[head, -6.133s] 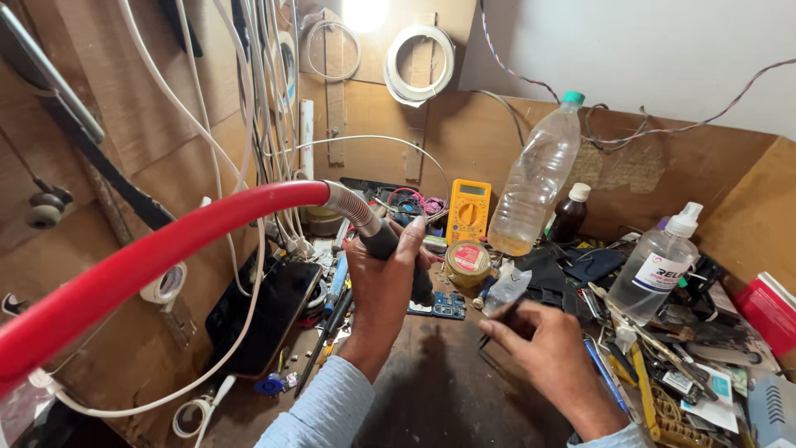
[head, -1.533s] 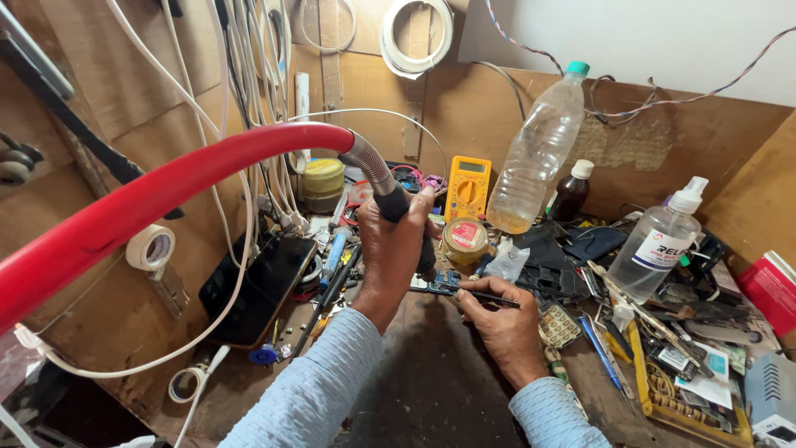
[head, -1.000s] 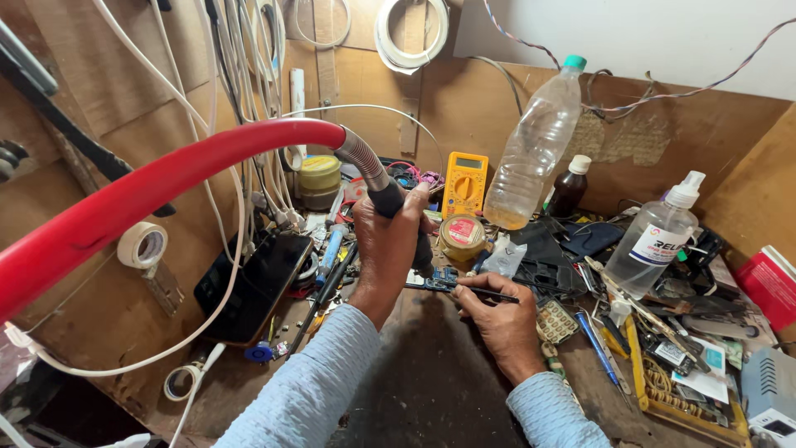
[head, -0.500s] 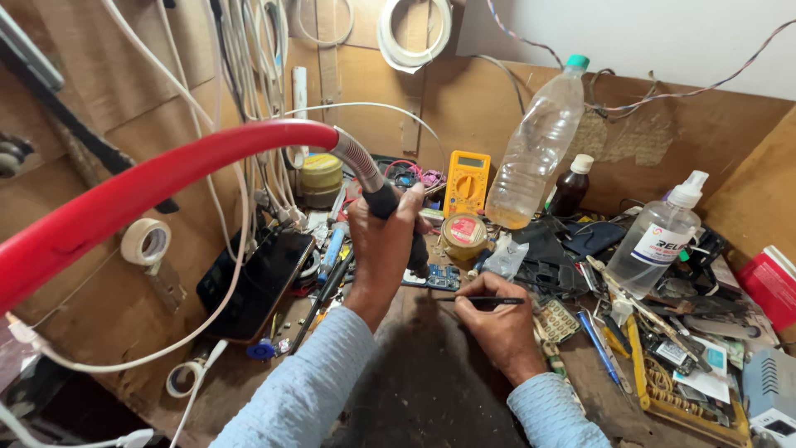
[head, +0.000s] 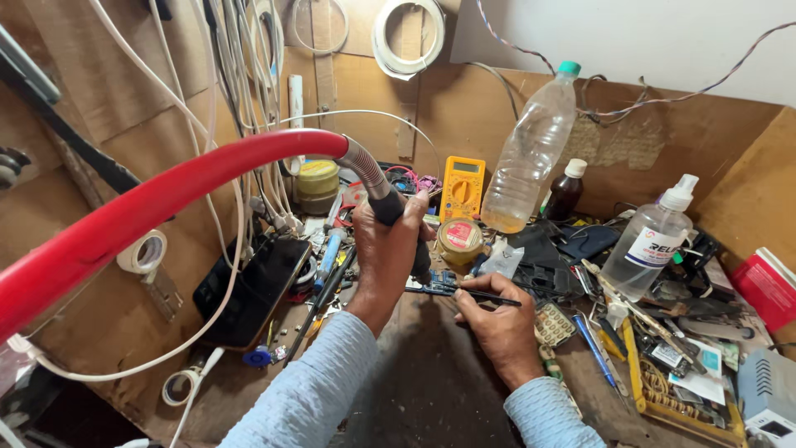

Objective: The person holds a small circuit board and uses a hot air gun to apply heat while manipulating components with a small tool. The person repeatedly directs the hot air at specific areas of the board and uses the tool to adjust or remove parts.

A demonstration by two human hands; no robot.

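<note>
The hot-air nozzle is clamped in the left hand, tweezers pinched in the right hand over the small circuit board; steady aim is needed.

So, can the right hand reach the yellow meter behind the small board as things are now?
Probably not at once: the right hand holds a thin tool, and the left hand with the hose nozzle stands partly before the yellow meter.
</note>
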